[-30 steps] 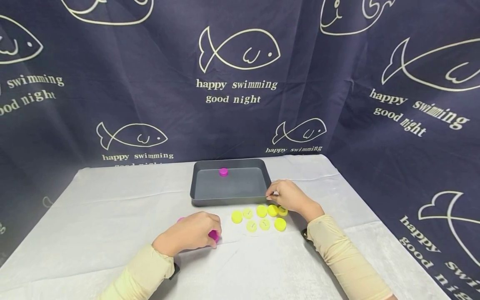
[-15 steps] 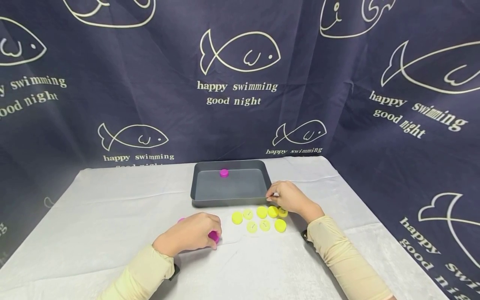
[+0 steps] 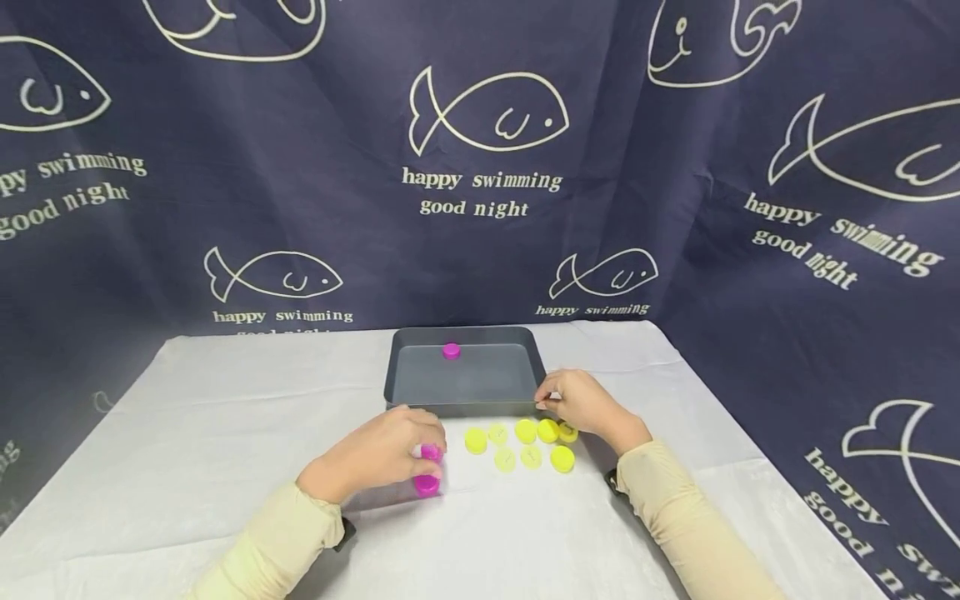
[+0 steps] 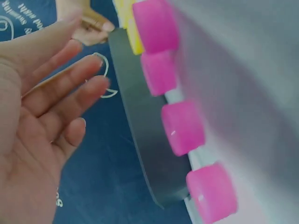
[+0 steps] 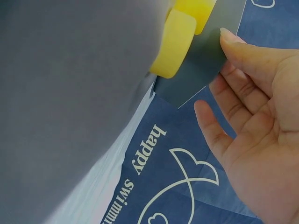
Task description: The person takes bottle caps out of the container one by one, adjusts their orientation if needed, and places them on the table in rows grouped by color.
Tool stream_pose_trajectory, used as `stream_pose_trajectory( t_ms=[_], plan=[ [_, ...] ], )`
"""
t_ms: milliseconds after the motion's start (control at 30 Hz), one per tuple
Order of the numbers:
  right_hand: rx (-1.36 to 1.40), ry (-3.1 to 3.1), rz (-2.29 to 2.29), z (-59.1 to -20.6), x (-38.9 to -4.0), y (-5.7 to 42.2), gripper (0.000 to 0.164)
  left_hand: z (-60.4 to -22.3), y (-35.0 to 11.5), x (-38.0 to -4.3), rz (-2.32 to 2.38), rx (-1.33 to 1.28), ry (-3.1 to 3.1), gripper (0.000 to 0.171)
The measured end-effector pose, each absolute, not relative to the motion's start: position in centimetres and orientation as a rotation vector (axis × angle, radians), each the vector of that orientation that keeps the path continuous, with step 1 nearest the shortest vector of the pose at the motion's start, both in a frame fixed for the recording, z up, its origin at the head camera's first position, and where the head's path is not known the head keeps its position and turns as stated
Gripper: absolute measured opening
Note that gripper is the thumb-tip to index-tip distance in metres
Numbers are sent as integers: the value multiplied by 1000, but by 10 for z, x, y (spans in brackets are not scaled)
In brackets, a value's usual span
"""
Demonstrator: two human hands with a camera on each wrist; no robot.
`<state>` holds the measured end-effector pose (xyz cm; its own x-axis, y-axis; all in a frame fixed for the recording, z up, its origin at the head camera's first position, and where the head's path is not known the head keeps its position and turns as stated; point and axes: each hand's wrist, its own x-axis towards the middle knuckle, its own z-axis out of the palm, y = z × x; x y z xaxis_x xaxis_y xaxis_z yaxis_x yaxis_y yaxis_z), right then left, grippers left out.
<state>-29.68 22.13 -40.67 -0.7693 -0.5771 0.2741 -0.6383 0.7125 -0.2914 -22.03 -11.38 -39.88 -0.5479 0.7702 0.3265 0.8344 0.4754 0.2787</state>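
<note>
My left hand point(image 3: 378, 450) hovers at the near side of the dark grey baking tray point(image 3: 465, 410). In the left wrist view its fingers are loosely extended and touch nothing. Close by lies a row of several magenta, cap-like round pieces point(image 4: 184, 127); in the head view the hand hides part of the row, leaving a front magenta piece point(image 3: 427, 485) showing. My right hand point(image 3: 585, 400) pinches the tray's near right corner, with the thumb on the outer wall in the right wrist view. Inside the tray, towards the back, sits a single magenta piece point(image 3: 451, 352).
Between the hands and in front of the tray lie several yellow round pieces point(image 3: 526, 430), some with paler, marked faces. A white cloth point(image 3: 247, 400) covers the table. Dark blue fabric point(image 3: 487, 250) with fish drawings hangs behind and at the sides.
My left hand has drawn back from the front magenta piece and moved slightly towards the tray, uncovering magenta pieces beneath it. My right hand stays at the tray's corner. The head view has tilted slightly.
</note>
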Motion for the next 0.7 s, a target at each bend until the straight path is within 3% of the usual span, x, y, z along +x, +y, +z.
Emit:
stream_pose_trajectory(
  t_ms=[267, 700],
  plan=[
    [991, -2744, 565, -410, -298, 222, 4, -370, -116, -253, -599, -1359, -2387, 34],
    [1003, -2741, 550, -409, -296, 223, 5, -349, -84, -325, -994, -979, -2583, 35]
  ],
)
